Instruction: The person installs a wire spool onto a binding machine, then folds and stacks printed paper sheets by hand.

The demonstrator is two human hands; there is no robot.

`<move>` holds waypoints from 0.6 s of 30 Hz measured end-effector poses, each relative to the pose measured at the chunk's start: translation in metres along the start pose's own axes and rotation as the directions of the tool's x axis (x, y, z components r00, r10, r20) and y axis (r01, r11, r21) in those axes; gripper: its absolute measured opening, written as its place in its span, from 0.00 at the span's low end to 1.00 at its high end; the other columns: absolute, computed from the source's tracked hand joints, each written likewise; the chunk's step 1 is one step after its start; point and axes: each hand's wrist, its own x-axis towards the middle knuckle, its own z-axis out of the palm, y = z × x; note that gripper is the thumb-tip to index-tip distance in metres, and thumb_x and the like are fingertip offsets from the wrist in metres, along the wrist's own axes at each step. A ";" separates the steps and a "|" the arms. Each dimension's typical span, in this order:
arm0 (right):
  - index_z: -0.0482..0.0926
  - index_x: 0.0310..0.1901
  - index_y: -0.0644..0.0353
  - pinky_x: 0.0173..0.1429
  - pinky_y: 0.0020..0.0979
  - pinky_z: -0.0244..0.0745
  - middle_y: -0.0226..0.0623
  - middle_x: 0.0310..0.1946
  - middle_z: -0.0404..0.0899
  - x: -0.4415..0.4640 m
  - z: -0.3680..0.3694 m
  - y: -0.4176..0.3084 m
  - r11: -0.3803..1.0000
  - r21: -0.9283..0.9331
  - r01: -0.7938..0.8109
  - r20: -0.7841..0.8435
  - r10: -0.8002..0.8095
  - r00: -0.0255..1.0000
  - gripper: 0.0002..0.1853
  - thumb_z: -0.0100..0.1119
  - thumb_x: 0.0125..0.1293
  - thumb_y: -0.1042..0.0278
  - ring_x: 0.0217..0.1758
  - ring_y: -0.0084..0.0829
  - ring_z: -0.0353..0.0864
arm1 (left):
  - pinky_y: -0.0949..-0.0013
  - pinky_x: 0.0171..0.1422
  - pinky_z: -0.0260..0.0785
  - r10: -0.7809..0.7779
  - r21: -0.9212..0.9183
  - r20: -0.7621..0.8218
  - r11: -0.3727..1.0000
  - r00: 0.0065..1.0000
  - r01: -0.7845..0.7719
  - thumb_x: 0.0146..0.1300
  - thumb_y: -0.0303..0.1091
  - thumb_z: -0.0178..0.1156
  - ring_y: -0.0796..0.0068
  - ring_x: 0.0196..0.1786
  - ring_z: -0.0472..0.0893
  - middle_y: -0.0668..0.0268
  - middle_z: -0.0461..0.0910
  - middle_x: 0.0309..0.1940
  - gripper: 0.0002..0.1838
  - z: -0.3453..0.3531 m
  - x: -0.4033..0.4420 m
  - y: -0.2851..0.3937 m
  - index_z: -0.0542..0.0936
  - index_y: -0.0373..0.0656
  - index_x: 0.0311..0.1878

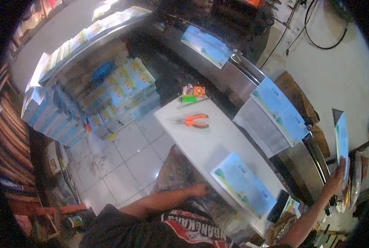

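Note:
At the right, my right hand [337,177] grips the lower end of a blue printed sheet [341,138], which stands nearly upright above the machine's far side. Whether it is one sheet or several, I cannot tell. My left hand [200,190] rests at my lap by the white table's edge, its fingers too unclear to make out. On the white table [192,144] lies a stack of blue printed sheets [244,184], between my two hands. Orange-handled pliers [192,120] lie farther up the table, closer to my left hand.
A metal machine [250,124] runs beside the table, carrying blue sheets [279,109] and another printed sheet [207,45]. A dark phone [279,205] lies at the table's near end. Stacked printed bundles [122,89] stand on the tiled floor [126,144] at left.

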 end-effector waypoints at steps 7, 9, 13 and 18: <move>0.73 0.61 0.58 0.65 0.38 0.68 0.47 0.62 0.71 -0.079 0.072 0.013 0.999 0.015 -0.049 0.290 0.043 0.956 0.24 0.44 0.63 0.81 0.65 0.45 0.70 | 0.48 0.56 0.70 0.270 0.018 -0.206 0.962 0.941 -0.272 0.65 0.50 0.53 0.48 0.51 0.78 0.45 0.75 0.55 0.29 0.043 0.030 -0.044 0.70 0.41 0.63; 0.73 0.60 0.58 0.64 0.39 0.69 0.48 0.61 0.72 -0.095 0.068 0.013 0.997 0.009 -0.081 0.345 0.073 0.936 0.23 0.45 0.63 0.80 0.65 0.46 0.70 | 0.48 0.58 0.69 0.165 -0.133 -0.213 0.971 0.963 -0.196 0.64 0.52 0.54 0.47 0.55 0.77 0.45 0.75 0.55 0.31 0.022 0.013 -0.019 0.69 0.40 0.63; 0.74 0.58 0.59 0.64 0.41 0.69 0.48 0.60 0.73 -0.131 0.071 0.003 0.983 0.009 -0.183 0.475 0.157 0.866 0.21 0.54 0.61 0.75 0.63 0.48 0.71 | 0.50 0.62 0.67 0.025 -0.185 -0.240 0.980 0.970 -0.071 0.64 0.54 0.54 0.44 0.56 0.76 0.43 0.76 0.52 0.33 0.010 -0.005 0.004 0.68 0.36 0.63; 0.69 0.62 0.62 0.69 0.43 0.61 0.49 0.64 0.68 -0.124 -0.019 -0.178 0.945 0.297 -0.136 0.708 -0.122 0.696 0.33 0.67 0.55 0.60 0.66 0.47 0.68 | 0.49 0.62 0.67 -0.033 -0.148 -0.190 0.989 0.981 0.005 0.63 0.54 0.54 0.45 0.54 0.77 0.43 0.77 0.51 0.31 0.020 0.007 -0.006 0.74 0.34 0.56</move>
